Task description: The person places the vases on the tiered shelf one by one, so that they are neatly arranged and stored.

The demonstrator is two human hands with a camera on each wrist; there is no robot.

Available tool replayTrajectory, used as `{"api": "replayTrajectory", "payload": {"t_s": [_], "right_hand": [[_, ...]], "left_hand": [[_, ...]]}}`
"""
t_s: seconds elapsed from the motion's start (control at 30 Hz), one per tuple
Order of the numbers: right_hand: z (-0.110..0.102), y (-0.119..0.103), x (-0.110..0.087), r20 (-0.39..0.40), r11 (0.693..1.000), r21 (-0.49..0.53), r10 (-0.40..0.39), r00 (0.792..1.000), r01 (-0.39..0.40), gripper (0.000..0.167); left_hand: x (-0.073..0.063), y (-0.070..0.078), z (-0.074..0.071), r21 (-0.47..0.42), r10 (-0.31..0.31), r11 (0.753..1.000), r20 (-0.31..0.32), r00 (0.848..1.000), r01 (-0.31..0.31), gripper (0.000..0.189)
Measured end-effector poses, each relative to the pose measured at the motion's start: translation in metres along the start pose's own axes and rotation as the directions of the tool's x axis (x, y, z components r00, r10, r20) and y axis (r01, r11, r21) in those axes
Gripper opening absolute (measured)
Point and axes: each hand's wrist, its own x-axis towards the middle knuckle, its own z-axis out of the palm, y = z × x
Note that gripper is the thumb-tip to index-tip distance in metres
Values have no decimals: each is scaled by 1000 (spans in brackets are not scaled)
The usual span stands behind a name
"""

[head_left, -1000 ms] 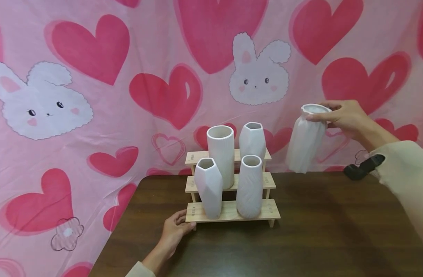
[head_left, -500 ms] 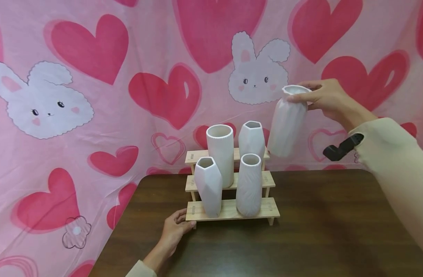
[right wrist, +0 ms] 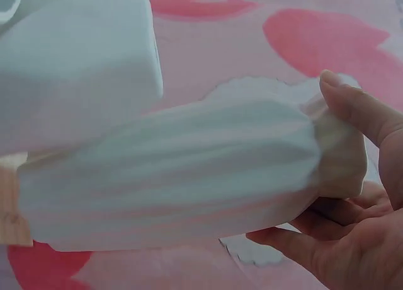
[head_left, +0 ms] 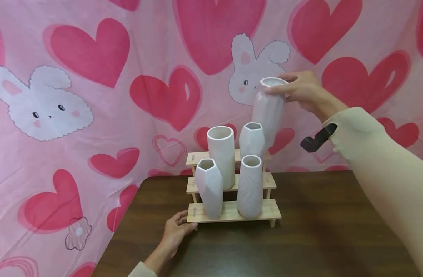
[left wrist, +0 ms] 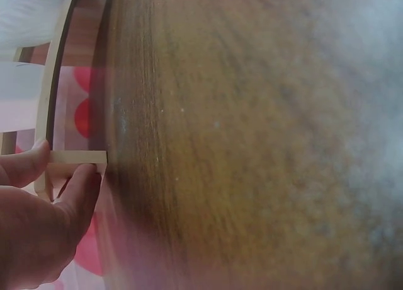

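My right hand [head_left: 303, 90] grips a white fluted vase [right wrist: 189, 170] by its neck, thumb on one side and fingers on the other. The vase hangs slightly tilted behind the faceted vase [head_left: 252, 140], which hides part of it in the head view. In the right wrist view its base overlaps the end of a wooden board. A three-step wooden display stand [head_left: 228, 211] bears the other white vases. At its front left corner my left hand [head_left: 175, 231] holds the lowest step; the left wrist view shows thumb and fingers [left wrist: 82, 192] pinching it around the leg.
On the stand are a ribbed cylindrical vase [head_left: 221, 157], an angular vase [head_left: 209, 190] and a tapered textured vase [head_left: 250, 188]. The dark wooden table [head_left: 318, 219] bears the stand, with a pink heart-patterned cloth [head_left: 156, 38] hanging behind.
My right hand has carried the fluted vase leftward and up, from right of the stand to behind the faceted vase. The left hand stays at the stand's corner.
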Motion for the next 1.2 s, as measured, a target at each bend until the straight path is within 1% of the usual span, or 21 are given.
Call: {"api": "replayTrajectory", "payload": {"t_s": [0.1, 0.33, 0.47, 0.57, 0.63, 0.77, 0.9, 1.07, 1.2], "right_hand": [[10, -7, 2, 10, 1000, 3, -6, 1000, 6, 84], [29, -24, 9, 51, 990, 134, -45, 998, 38, 73], [41, -24, 12, 68, 984, 166, -73, 995, 61, 70], [48, -22, 12, 80, 983, 170, -87, 993, 73, 66], [53, -21, 11, 99, 985, 154, -87, 991, 71, 66], [61, -18, 6, 129, 996, 78, -62, 990, 53, 74], [68, -17, 4, 153, 998, 50, -45, 987, 38, 78], [76, -17, 5, 163, 998, 60, -33, 986, 23, 74], [82, -18, 6, 177, 996, 90, -41, 983, 25, 70]], "left_hand": [[-1, 1, -1, 3, -1, 1000, -8, 1000, 1, 64], [-2, 5, -2, 18, 8, 1000, -22, 1000, -8, 63], [-4, 6, 1, 1, 8, 1000, -20, 1000, -8, 63], [-6, 6, 3, -17, -1, 1000, -7, 1000, 0, 64], [-8, 5, 5, -25, -8, 1000, 1, 1000, 8, 65], [-10, 4, 6, -34, -12, 999, 7, 1000, 13, 65], [-12, 4, 7, -41, -9, 999, 7, 1000, 9, 65], [-12, 5, 8, -43, -1, 999, 9, 1000, 1, 65], [-12, 5, 9, -38, 5, 999, 5, 1000, -5, 65]]}}
